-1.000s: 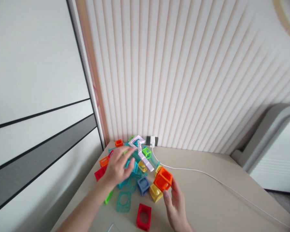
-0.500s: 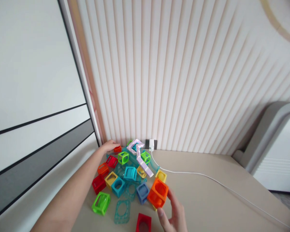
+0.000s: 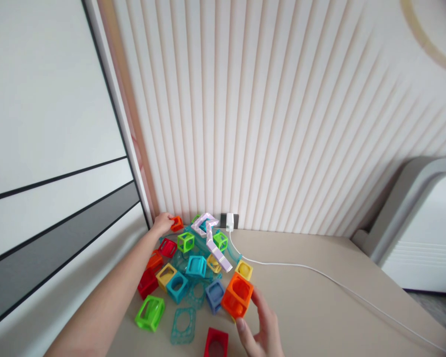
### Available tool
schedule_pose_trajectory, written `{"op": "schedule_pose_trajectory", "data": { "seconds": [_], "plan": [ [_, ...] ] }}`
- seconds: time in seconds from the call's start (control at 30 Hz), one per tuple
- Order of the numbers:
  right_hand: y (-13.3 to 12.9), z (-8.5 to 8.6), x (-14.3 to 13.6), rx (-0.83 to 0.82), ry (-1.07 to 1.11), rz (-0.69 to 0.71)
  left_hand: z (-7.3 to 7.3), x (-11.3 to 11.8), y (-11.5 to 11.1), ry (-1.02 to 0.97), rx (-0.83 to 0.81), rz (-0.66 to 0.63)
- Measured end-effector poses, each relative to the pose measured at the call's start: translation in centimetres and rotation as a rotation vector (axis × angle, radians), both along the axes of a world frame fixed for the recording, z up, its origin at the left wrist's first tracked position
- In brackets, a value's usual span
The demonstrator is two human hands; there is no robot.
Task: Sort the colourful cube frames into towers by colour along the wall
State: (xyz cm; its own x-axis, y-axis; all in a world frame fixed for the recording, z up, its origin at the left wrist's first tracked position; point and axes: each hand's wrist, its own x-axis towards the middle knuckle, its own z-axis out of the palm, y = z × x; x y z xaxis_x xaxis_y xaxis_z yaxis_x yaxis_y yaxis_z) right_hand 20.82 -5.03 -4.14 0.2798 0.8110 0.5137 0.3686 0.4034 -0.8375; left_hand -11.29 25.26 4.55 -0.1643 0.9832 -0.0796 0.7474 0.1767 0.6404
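At the far back of the pile, by the wall, my left hand (image 3: 163, 222) is closed on a small orange block (image 3: 177, 223). In front, my right hand (image 3: 262, 327) grips a larger orange cube block (image 3: 237, 296) between thumb and fingers. Close to that cube lie a blue-violet block (image 3: 215, 296) and a yellow block (image 3: 244, 269). A red block (image 3: 216, 342) sits at the bottom edge. Left of it are a flat clear teal piece (image 3: 183, 325) and a green block (image 3: 150, 313). Across the pile rests a lilac jointed strip (image 3: 217, 255).
A white charger (image 3: 230, 221) is plugged in at the ribbed wall (image 3: 245, 124), and its cable (image 3: 301, 266) runs right across the beige surface (image 3: 319, 307). A white cabinet (image 3: 52, 89) stands on the left. A grey-and-white panel (image 3: 423, 213) is at the right.
My left hand has lifted the small orange block slightly, so more of it shows. The right hand keeps its hold on the orange cube. The whole view has shifted slightly.
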Motion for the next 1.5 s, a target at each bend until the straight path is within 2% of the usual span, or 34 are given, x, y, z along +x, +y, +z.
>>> {"op": "schedule_pose_trajectory", "data": {
  "seconds": [0.13, 0.27, 0.33, 0.43, 0.5, 0.57, 0.63, 0.7, 0.8, 0.9, 1.0, 1.13, 1.27, 1.37, 1.43, 1.5],
  "plan": [
    [0.4, -0.2, 0.1, 0.022, -0.02, -0.009, 2.4, 0.2, -1.2, -0.105, 0.183, 0.084],
    [0.8, 0.3, 0.0, 0.025, -0.067, 0.018, 5.4, 1.4, -4.0, -0.262, 0.402, 0.119],
    [1.1, 0.6, 0.1, 0.04, -0.094, 0.033, 6.8, 2.7, -5.9, -0.37, 0.483, 0.061],
    [1.5, 0.8, 0.5, 0.072, -0.119, 0.035, 8.3, 5.1, -9.1, -0.535, 0.531, -0.101],
    [1.7, 1.0, 0.8, 0.066, -0.117, 0.045, 9.0, 6.7, -11.3, -0.651, 0.515, -0.224],
    [1.9, 1.4, 1.1, 0.055, -0.107, 0.054, 9.7, 8.0, -13.3, -0.862, 0.409, -0.376],
    [2.0, 2.0, 1.1, 0.053, -0.08, 0.055, 10.3, 9.0, -15.1, -0.98, 0.307, -0.477],
    [2.1, 2.7, 1.0, 0.04, -0.031, 0.062, 11.0, 9.6, -16.6, -1.002, 0.246, -0.535],
    [2.2, 3.4, 0.8, -0.004, 0.065, 0.054, 11.9, 10.1, -18.2, -0.932, 0.162, -0.604],
    [2.4, 3.9, 0.7, -0.056, 0.182, 0.028, 12.0, 10.3, -19.0, -0.859, 0.063, -0.69],
    [3.0, 4.8, 0.8, -0.095, 0.322, 0.014, 11.4, 10.6, -19.2, -0.821, -0.057, -0.771],
    [4.8, 7.6, 1.0, -0.073, 0.451, 0.032, 10.5, 11.2, -19.1, -0.71, -0.135, -0.821],
    [6.5, 12.1, 0.3, -0.042, 0.459, 0.223, 9.9, 12.1, -19.1, -0.605, -0.079, -0.773],
    [6.9, 15.2, -0.9, -0.037, 0.409, 0.344, 9.8, 12.6, -19.3, -0.627, -0.052, -0.728],
    [6.9, 16.2, -1.8, -0.026, 0.378, 0.376, 9.7, 12.8, -19.3, -0.71, -0.066, -0.704],
    [6.8, 16.3, -2.5, -0.011, 0.353, 0.377, 9.7, 12.9, -19.3, -0.808, -0.077, -0.666]
  ]
}}
